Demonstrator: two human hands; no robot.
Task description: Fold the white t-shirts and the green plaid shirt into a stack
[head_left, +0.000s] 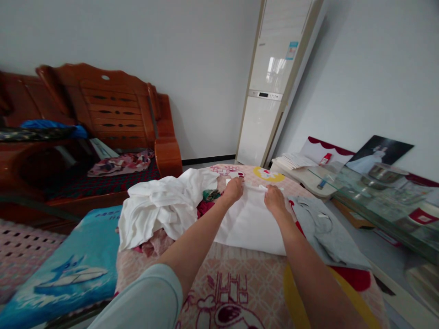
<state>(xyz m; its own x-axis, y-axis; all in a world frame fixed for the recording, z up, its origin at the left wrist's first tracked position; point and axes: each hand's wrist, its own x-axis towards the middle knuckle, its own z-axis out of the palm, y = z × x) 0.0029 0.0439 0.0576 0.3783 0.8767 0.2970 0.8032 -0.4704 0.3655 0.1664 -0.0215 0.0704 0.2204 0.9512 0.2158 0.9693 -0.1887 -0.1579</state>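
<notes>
Together, both hands grip the far edge of a white cloth (250,224)

Well to the right of the right fingers, a metal bowl (384,173) stands on a glass tabletop (379,224); its contents cannot be made out. Also to the right, farther away than the fingers, is a small red bottle (325,159).

The white cloth lies between the fingers and spreads from them toward the wearer, flat over a pink patterned blanket (264,269). Left of the left fingers, a rumpled heap of white fabric (161,201) rests on the same blanket, with a green and dark-red piece (206,205) showing between it and the left forearm. Right of the right fingers lies a grey top (318,228), neckline visible.

The left hand (234,189) has its fingers curled closed on the cloth's far edge. The right hand (274,198), a short way along that edge, pinches a small fold between thumb and fingers. Neither hand is spread; the two are apart, with the edge running between them.
</notes>
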